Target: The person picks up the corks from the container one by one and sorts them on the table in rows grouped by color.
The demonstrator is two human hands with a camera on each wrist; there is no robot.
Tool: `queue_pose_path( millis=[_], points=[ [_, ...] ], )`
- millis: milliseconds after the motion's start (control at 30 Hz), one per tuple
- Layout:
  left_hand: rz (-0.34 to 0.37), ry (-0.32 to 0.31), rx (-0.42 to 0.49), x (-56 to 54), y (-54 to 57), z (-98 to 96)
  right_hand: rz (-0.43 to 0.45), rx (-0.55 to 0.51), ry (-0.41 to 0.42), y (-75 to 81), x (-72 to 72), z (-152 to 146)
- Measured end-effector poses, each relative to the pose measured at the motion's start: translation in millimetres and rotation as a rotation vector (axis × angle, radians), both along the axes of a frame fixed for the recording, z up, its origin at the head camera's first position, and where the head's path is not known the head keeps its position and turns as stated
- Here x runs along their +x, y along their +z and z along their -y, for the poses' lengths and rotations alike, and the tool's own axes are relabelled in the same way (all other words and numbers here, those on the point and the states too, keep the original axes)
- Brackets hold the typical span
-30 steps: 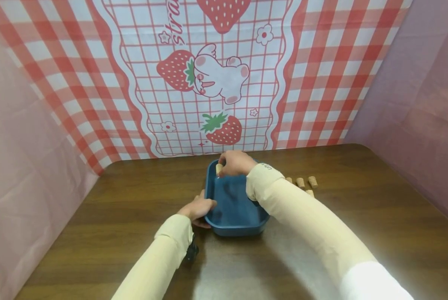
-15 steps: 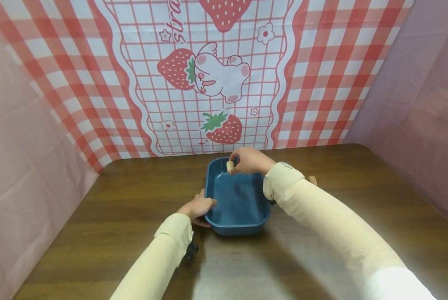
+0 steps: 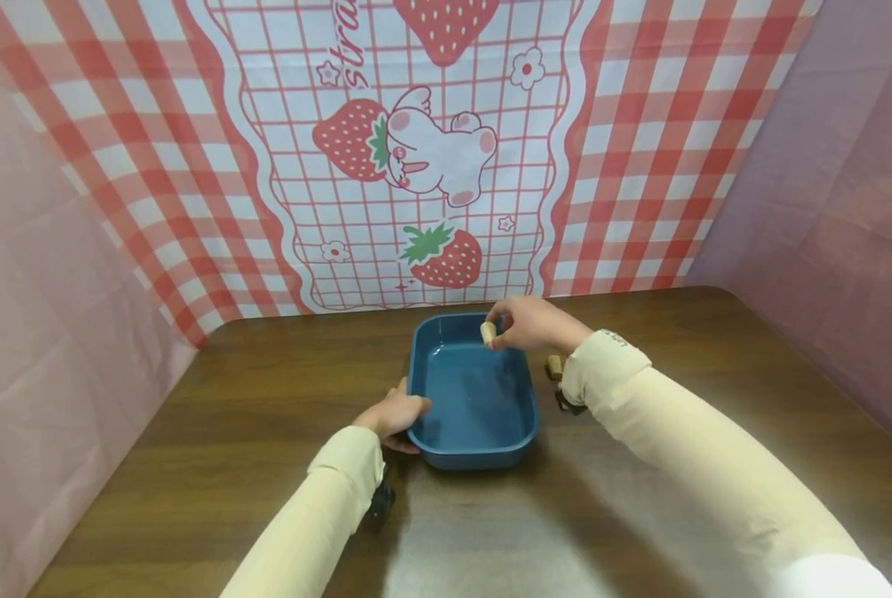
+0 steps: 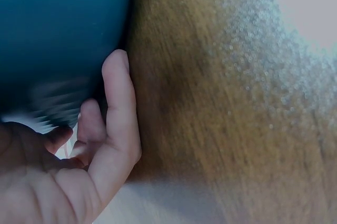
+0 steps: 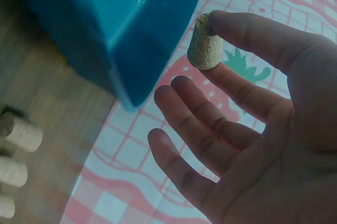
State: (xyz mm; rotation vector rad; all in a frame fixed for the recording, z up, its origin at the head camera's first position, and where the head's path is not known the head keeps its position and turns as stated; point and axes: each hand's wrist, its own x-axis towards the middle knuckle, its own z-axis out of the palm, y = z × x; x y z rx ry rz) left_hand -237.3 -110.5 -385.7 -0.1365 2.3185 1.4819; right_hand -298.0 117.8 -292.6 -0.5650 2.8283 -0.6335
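Note:
Between the thumb and index finger of my right hand (image 3: pixel 537 322) is a small tapered cork (image 3: pixel 488 333), pinched at its two ends. It is held above the far right rim of a deep blue rectangular tub (image 3: pixel 470 390). In the right wrist view the cork (image 5: pixel 205 48) is apart from the tub's wall, and the other fingers are spread loosely. My left hand (image 3: pixel 394 413) grips the tub's near left side, thumb over the rim. The left wrist view shows its fingers (image 4: pixel 120 95) against the outer wall, low by the table.
Right of the tub, a cork (image 3: pixel 555 367) lies on the wooden table (image 3: pixel 281 399), partly behind the right wrist. Several loose corks (image 5: pixel 23 132) show in the right wrist view. A checked strawberry-print cloth (image 3: pixel 446 183) hangs behind the table's far edge.
My right hand has moved rightward with the cork, from the tub's far left corner to its far right rim. The left hand and the tub have stayed in place.

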Motion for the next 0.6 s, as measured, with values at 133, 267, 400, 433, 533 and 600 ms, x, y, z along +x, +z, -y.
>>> queue_pose_path(
  millis=[133, 267, 400, 433, 533, 600],
  points=[
    [0.006, -0.007, -0.002, 0.4, 0.1, 0.9, 0.012, -0.005, -0.009, -2.1, 0.2, -12],
    [0.009, -0.013, -0.002, 0.3, 0.0, 1.4, 0.013, -0.018, -0.019, -3.6, 1.0, -24],
    [0.007, -0.011, 0.001, -0.1, -0.1, 1.2, -0.006, -0.027, -0.001, -5.3, 1.0, -36],
    [0.007, -0.011, 0.002, -0.3, -0.1, 1.1, -0.010, -0.029, 0.006, -5.7, 1.1, -39],
    [0.007, -0.011, 0.007, -0.9, -0.2, 0.9, -0.017, -0.035, 0.023, -6.9, 1.0, -49],
    [0.007, -0.011, 0.008, -1.2, -0.4, 1.0, -0.020, -0.038, 0.033, -8.0, 1.1, -55]
  ],
)
